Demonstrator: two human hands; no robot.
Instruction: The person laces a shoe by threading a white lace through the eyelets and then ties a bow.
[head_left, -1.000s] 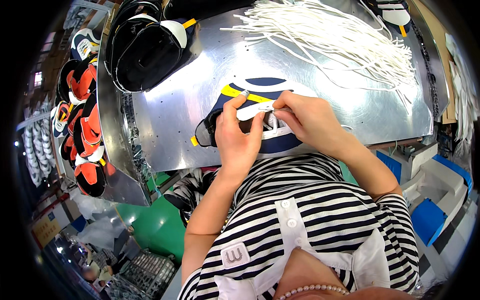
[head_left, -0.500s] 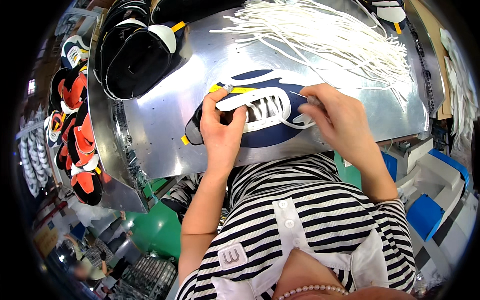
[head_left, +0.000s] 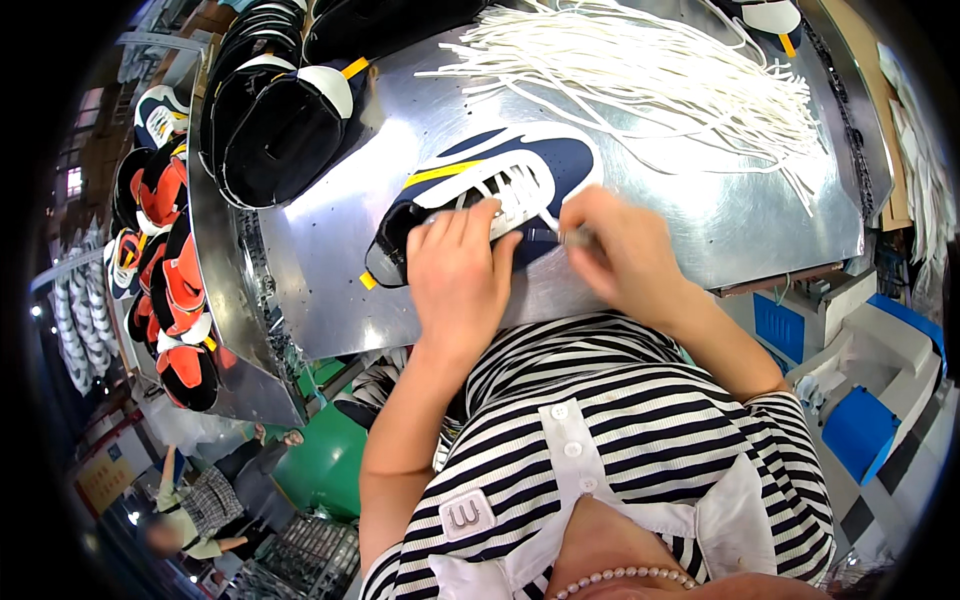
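Note:
A navy shoe upper [head_left: 575, 160] with white trim, a yellow stripe and a grey-black heel lies on the metal table, toe to the right. White lace [head_left: 512, 195] crosses its eyelet opening. My left hand [head_left: 455, 270] grips the upper at the opening, fingers on top and thumb by the near eyelet edge. My right hand [head_left: 625, 250] is closed just right of it, at the near eyelet row. From its fingers a thin metal tool [head_left: 543, 236] points toward the upper; its tip is hard to make out.
A pile of loose white laces [head_left: 650, 80] lies at the back of the metal table [head_left: 340, 310]. Black shoe uppers [head_left: 280, 140] stand nested at the back left. Beyond the left edge hang orange-lined uppers [head_left: 165, 280]. Another person [head_left: 200, 510] is at the lower left.
The upper has tilted, its toe now further from me. My left hand has shifted forward over the opening. My right hand has moved left and nearer me, from the toe to the near eyelets.

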